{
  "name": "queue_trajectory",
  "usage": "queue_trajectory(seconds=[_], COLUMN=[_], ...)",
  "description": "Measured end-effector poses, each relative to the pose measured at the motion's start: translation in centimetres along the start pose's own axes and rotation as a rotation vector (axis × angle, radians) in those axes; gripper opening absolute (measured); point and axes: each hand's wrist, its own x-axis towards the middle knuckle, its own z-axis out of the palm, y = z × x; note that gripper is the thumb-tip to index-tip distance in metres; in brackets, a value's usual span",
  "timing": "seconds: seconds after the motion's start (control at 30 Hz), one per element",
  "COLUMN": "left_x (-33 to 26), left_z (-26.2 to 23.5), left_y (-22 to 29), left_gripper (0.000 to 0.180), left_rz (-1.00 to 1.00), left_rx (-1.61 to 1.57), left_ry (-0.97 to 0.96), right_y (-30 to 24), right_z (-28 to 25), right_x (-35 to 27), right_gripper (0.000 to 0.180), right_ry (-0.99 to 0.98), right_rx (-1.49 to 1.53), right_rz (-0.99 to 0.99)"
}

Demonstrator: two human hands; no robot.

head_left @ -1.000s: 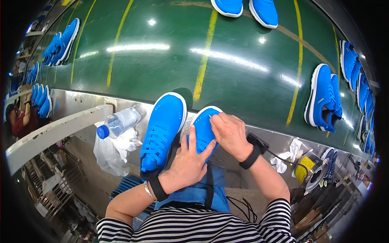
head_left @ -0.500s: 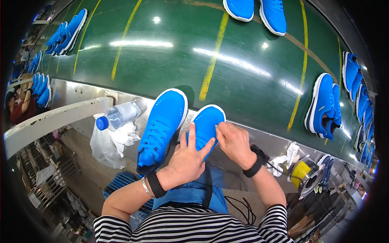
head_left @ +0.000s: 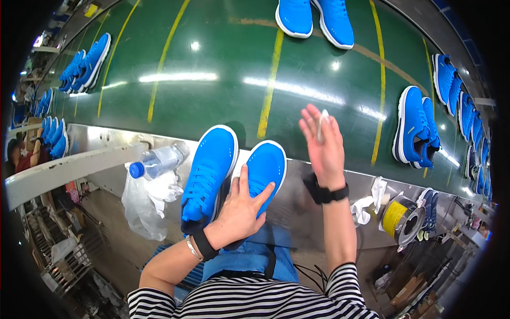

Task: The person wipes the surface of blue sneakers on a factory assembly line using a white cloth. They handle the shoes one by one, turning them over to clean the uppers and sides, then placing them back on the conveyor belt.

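Note:
Two blue sneakers with white soles are close in front of me. My left hand [head_left: 239,209] grips the right sneaker [head_left: 268,165], fingers along its upper and thumb across the laces. The left sneaker [head_left: 215,154] stands beside it at the belt's near edge, untouched, laces facing up. My right hand [head_left: 325,151] is raised over the belt, apart from the shoes, palm turned partly up. A small whitish piece [head_left: 322,125], its kind unclear, is held at the fingers. Black bands circle both wrists.
The green conveyor belt [head_left: 212,101] has yellow stripes and more blue sneakers [head_left: 410,127] at the far side, left and right. A plastic bottle [head_left: 159,161] and bag [head_left: 139,204] are on my left. White scraps [head_left: 366,207] and a yellow-labelled reel [head_left: 398,219] are on my right.
My right hand has left the right sneaker's side and swung up and outward over the belt. The left hand stays on the sneaker. Shoes on the belt have shifted slightly left in view.

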Motion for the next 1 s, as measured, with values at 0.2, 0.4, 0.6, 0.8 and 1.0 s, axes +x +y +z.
queue_trajectory(seconds=[0.2,0.4,0.6,0.8,1.0], left_x=[0.4,-0.3,-1.0,-0.8,-1.3], left_z=[0.1,0.6,2.0,2.6,2.9], left_y=[0.1,0.1,1.3,0.4,0.0], left_gripper=[0.064,0.065,0.066,0.078,0.096], left_rz=[0.031,0.007,-0.125,-0.162,-0.157], left_rx=[0.001,-0.009,-0.051,-0.079,-0.182], left_ry=[0.031,0.013,0.042,0.112,0.169], right_y=[2.5,-0.8,-0.5,-0.7,0.9], right_z=[-2.9,-10.1,-11.3,-8.0,1.1], right_x=[-2.9,-9.1,-12.7,-12.2,-11.2], right_gripper=[0.021,0.018,0.031,0.028,0.027], right_ry=[-0.088,0.069,0.177,0.111,-0.366], right_rx=[-1.094,-1.187,-1.765,-1.481,-1.226], right_rz=[-0.331,-0.059,-0.209,-0.444,-0.636])
